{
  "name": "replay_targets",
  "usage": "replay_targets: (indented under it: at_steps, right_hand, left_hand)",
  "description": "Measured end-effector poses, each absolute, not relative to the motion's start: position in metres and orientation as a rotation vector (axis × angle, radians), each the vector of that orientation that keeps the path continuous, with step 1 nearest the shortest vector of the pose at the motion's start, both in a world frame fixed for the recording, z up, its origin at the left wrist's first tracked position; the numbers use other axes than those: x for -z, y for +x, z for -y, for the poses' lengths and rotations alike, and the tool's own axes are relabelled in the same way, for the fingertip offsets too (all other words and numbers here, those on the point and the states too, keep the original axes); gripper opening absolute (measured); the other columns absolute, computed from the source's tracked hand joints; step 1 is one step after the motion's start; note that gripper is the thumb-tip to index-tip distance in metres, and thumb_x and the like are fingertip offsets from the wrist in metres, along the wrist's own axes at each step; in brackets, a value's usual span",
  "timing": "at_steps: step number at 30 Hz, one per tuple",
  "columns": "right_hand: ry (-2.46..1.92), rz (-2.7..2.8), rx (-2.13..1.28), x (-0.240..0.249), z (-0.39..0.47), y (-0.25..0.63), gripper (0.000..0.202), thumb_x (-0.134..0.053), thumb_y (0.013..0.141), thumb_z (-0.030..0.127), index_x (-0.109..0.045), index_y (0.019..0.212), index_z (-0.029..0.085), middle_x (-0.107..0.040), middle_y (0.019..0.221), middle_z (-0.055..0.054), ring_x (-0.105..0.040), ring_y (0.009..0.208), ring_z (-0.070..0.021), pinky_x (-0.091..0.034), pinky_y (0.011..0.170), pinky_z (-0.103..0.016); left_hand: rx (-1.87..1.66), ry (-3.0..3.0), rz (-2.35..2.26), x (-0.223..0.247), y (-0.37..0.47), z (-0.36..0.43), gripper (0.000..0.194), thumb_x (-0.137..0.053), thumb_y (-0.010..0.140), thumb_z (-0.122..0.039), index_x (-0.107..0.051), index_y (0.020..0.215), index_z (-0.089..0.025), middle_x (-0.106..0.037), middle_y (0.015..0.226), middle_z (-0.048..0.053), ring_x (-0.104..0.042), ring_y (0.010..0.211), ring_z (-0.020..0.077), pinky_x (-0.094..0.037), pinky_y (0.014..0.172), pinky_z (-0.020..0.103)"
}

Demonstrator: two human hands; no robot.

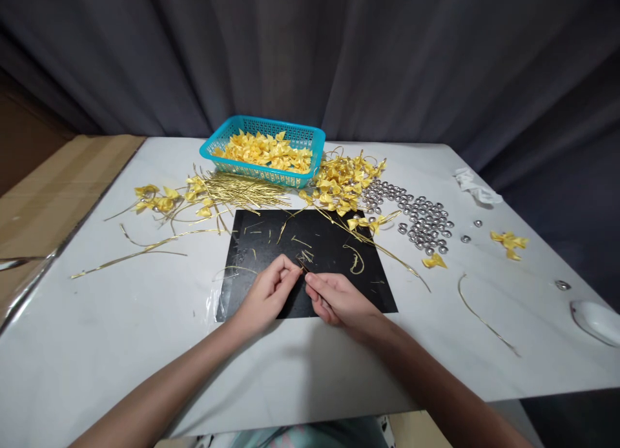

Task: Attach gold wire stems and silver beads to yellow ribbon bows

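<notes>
Over the black mat [339, 293], my two hands meet almost fingertip to fingertip. My left hand [270, 288] is closed in a pinch, with a short bit of gold cord [301, 271] showing at its fingertips. My right hand [339, 297] is closed too, thumb against fingers, on a small dark pointed tool [304, 267] whose tip points toward the left fingertips. The fingers hide most of it, so its exact kind cannot be told. Short gold cord scraps [301, 242] lie on the mat just beyond the hands, and a curled cord piece [357, 261] lies to the right.
A blue basket [310, 138] at the back holds yellow ribbon bows. Before it lie a bundle of gold cords [247, 191] and a pile of corded bows [339, 180]. Silver beads [426, 222] spread rightward. A white object [598, 320] stands at the right edge, cardboard [53, 196] at left.
</notes>
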State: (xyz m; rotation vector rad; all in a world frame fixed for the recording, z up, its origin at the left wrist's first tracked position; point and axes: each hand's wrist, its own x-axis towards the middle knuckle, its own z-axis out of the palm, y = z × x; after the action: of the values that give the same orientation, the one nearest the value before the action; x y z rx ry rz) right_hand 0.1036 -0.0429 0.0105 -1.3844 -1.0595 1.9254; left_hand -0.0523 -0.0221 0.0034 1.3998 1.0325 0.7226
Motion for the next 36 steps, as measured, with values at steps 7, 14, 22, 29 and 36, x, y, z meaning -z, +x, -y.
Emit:
replay_targets:
  at_steps: [7,14,22,29,36]
  right_hand:
    - [-1.487,1.224,-1.738,-0.010,0.042,0.102,0.051,-0.034,0.081,0.067,-0.040,0.062,0.020,-0.037,0.038,0.007,-0.022,0.031,-0.0048,-0.019,0.033,-0.018]
    - [-1.695,1.528,-0.906,-0.003,0.035,0.122,0.027,-0.059,0.078,0.046,-0.050,0.074,0.020,-0.057,0.073,-0.006,-0.052,0.070,-0.0184,-0.040,0.064,-0.029]
    - [-1.512,1.830,-0.528,-0.001,0.037,0.124,0.023,-0.059,0.080,0.028,-0.061,0.101,0.018,-0.059,0.101,-0.012,-0.050,0.099,-0.0266,-0.041,0.089,-0.042]
    - [-1.234,1.904,-0.640,-0.004,0.043,0.115,0.012,-0.051,0.088,0.022,-0.063,0.087,0.018,-0.062,0.086,-0.006,-0.059,0.083,-0.0165,-0.045,0.076,-0.029]
    - [-1.246,1.845,-0.664,-0.007,0.041,0.118,0.013,-0.049,0.088,0.020,-0.058,0.079,0.018,-0.059,0.079,-0.005,-0.055,0.070,-0.0137,-0.044,0.065,-0.026]
  left_hand:
    - [-0.721,1.399,-1.048,-0.005,-0.052,0.022,0.023,-0.045,0.088,-0.038,-0.044,0.074,-0.019,-0.041,0.064,-0.005,-0.037,0.060,0.0112,-0.029,0.056,0.023]
    - [-0.705,1.382,-1.069,-0.003,-0.053,0.022,0.024,-0.046,0.087,-0.039,-0.045,0.074,-0.020,-0.034,0.059,-0.007,-0.031,0.055,0.0107,-0.025,0.052,0.022]
    - [-0.691,1.394,-1.052,-0.006,-0.052,0.023,0.027,-0.049,0.084,-0.041,-0.047,0.069,-0.019,-0.029,0.055,-0.008,-0.026,0.050,0.0095,-0.021,0.049,0.022]
    - [-0.674,1.418,-1.041,-0.007,-0.052,0.023,0.027,-0.051,0.082,-0.039,-0.045,0.065,-0.019,-0.026,0.055,-0.008,-0.025,0.051,0.0094,-0.020,0.049,0.022]
    - [-0.662,1.439,-1.046,-0.009,-0.053,0.023,0.024,-0.051,0.082,-0.036,-0.046,0.066,-0.019,-0.026,0.055,-0.008,-0.025,0.051,0.0095,-0.020,0.049,0.022]
